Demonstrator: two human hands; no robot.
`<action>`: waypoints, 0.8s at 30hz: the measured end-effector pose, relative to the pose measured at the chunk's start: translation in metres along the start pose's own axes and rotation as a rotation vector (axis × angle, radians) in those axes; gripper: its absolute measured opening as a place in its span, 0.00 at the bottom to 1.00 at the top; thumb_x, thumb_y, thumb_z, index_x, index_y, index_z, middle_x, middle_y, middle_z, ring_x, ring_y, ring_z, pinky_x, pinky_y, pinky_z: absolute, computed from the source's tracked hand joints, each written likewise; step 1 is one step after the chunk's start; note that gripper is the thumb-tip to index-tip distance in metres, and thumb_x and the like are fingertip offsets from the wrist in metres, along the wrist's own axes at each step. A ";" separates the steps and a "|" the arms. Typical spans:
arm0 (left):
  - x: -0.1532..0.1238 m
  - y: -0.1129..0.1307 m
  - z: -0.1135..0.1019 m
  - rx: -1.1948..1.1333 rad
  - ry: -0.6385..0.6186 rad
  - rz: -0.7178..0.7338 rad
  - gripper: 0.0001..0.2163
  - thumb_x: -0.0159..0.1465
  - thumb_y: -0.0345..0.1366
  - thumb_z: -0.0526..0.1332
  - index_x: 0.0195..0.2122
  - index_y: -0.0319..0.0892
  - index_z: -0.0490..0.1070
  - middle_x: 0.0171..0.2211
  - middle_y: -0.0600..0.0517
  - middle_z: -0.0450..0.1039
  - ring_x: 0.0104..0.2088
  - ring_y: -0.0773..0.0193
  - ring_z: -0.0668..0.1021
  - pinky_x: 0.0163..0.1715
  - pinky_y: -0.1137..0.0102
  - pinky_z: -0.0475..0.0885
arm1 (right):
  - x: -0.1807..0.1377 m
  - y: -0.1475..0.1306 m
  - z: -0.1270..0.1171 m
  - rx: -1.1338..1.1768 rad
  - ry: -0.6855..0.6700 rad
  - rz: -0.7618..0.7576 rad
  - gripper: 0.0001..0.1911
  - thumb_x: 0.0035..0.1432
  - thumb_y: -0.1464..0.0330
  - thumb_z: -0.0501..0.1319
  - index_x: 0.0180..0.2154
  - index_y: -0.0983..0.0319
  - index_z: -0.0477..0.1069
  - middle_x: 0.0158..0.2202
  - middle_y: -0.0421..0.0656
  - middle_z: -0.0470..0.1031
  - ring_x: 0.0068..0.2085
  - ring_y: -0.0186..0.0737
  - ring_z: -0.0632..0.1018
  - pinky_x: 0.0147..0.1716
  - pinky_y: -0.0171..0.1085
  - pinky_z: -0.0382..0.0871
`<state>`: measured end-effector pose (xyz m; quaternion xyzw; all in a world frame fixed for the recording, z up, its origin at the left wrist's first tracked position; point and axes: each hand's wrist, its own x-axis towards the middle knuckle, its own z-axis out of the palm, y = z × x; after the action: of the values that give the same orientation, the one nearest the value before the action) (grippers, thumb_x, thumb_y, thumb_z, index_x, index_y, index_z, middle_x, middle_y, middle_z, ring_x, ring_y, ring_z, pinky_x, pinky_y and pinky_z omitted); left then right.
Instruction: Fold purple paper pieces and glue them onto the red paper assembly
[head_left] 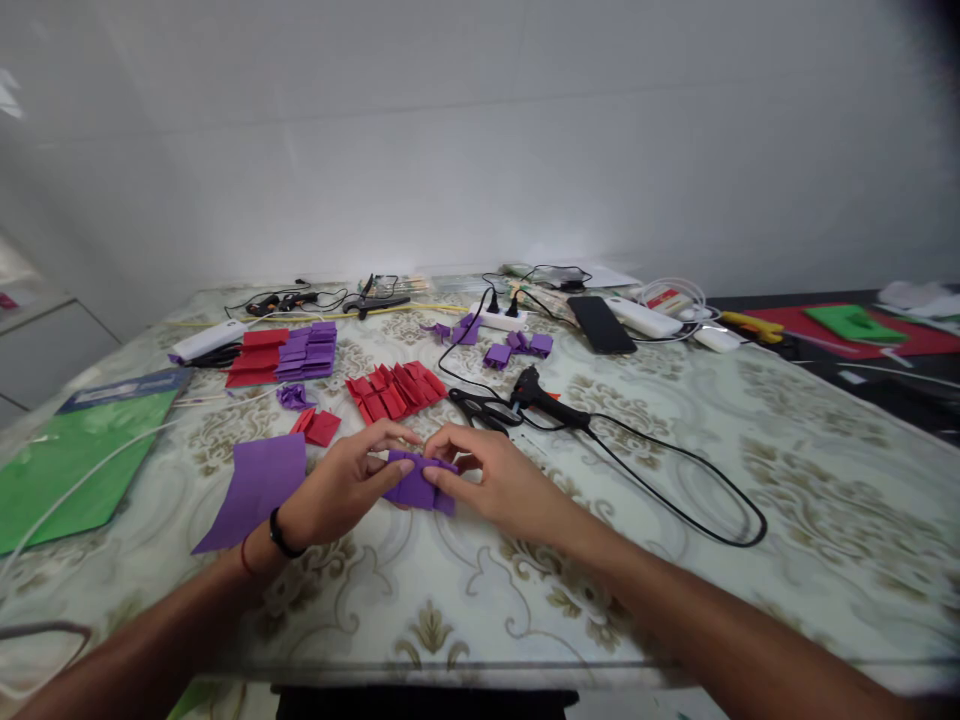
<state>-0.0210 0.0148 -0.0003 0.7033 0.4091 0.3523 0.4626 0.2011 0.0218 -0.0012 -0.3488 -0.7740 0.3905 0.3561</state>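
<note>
Between my two hands is a piece of purple paper (412, 490) with folds in it, close above the patterned tablecloth. My left hand (356, 480) pinches its left part with thumb and fingers. On the other side, my right hand (480, 470) grips the right part, thumb and fingertips pressed together on it. A flat purple sheet (262, 480) lies just left of my left hand. Beyond my hands sits a row of folded red paper pieces (397, 390), with a smaller red folded piece (322, 428) nearer my left hand.
A black glue gun (551, 400) with a looping cord and black-handled scissors (480, 408) lie beyond my right hand. Folded purple pieces (307, 350), a phone (600, 325) and a white power strip (502, 318) are farther back. A green sheet pack (97, 450) lies left.
</note>
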 end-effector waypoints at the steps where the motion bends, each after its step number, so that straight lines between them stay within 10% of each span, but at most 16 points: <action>1: -0.001 0.000 0.000 0.004 0.019 -0.012 0.12 0.69 0.41 0.64 0.50 0.43 0.74 0.41 0.48 0.79 0.36 0.63 0.79 0.31 0.73 0.72 | 0.000 0.001 0.000 0.017 0.001 0.009 0.01 0.63 0.70 0.64 0.38 0.60 0.75 0.37 0.42 0.80 0.38 0.39 0.79 0.37 0.37 0.72; 14: 0.004 -0.001 -0.004 -0.234 0.178 -0.044 0.14 0.62 0.40 0.73 0.46 0.43 0.75 0.33 0.54 0.77 0.28 0.68 0.79 0.27 0.76 0.76 | -0.002 0.007 -0.001 -0.022 0.080 -0.196 0.18 0.61 0.70 0.71 0.53 0.57 0.78 0.54 0.48 0.75 0.54 0.44 0.79 0.50 0.43 0.79; 24: 0.002 0.001 -0.009 -0.338 0.026 0.074 0.21 0.53 0.41 0.81 0.45 0.43 0.80 0.47 0.46 0.82 0.40 0.56 0.86 0.41 0.65 0.84 | -0.001 0.004 -0.009 0.015 0.213 -0.249 0.03 0.64 0.70 0.70 0.40 0.58 0.83 0.39 0.43 0.83 0.41 0.40 0.81 0.46 0.41 0.75</action>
<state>-0.0279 0.0198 0.0036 0.6255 0.3238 0.4417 0.5557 0.2095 0.0261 -0.0008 -0.2871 -0.7661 0.3098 0.4845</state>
